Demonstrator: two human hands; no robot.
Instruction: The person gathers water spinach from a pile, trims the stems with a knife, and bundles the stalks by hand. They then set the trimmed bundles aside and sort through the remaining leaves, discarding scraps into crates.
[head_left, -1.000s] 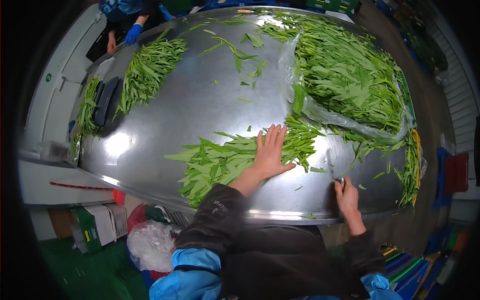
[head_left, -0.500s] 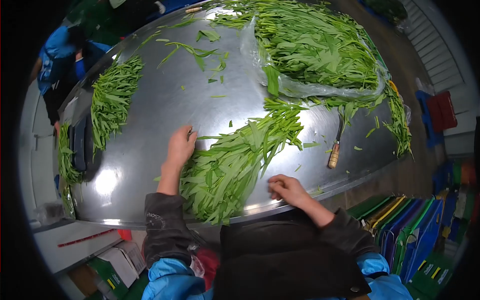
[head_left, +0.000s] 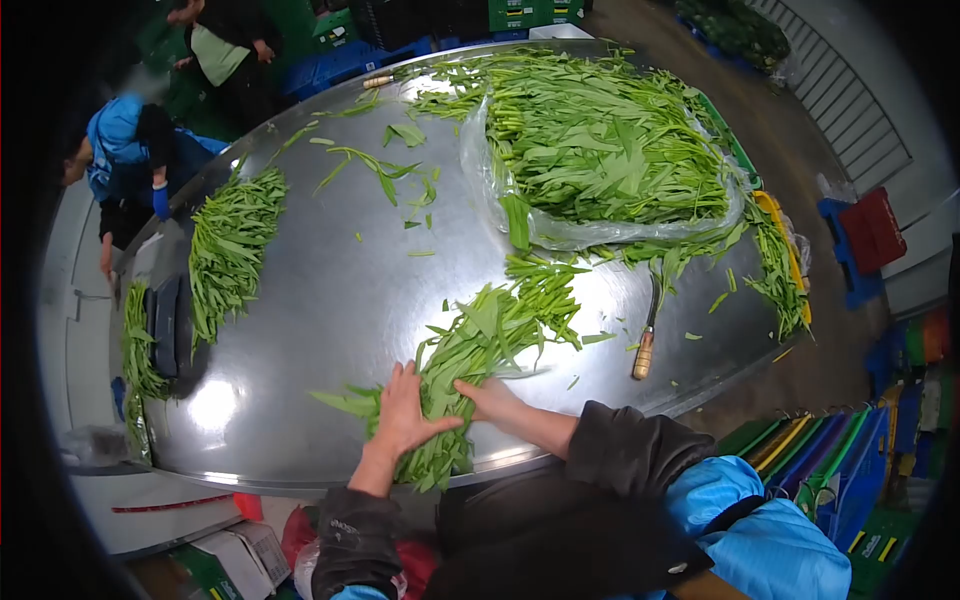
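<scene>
A loose bunch of water spinach (head_left: 478,345) lies on the metal table in front of me, cut stems pointing away and leaves toward me. My left hand (head_left: 402,415) presses against its left side with fingers stretched out and thumb across the leaves. On the right side, my right hand (head_left: 500,405) grips the bunch, thumb on the leaves and the other fingers partly hidden. A few leaves (head_left: 350,402) stick out left of my left hand. To the right lies a curved knife with a wooden handle (head_left: 643,356).
A large heap of water spinach (head_left: 610,150) sits in clear plastic (head_left: 560,232) at the back right. Another bunch (head_left: 235,255) and a dark device (head_left: 165,320) are at the left. Scraps dot the metal table (head_left: 320,300). A co-worker in blue (head_left: 120,135) stands at the far left; another person (head_left: 225,55) stands behind.
Both hands have come in onto the bunch, the left moving down and right, the right moving left. The leafy part is now pressed narrower. My view has shifted slightly.
</scene>
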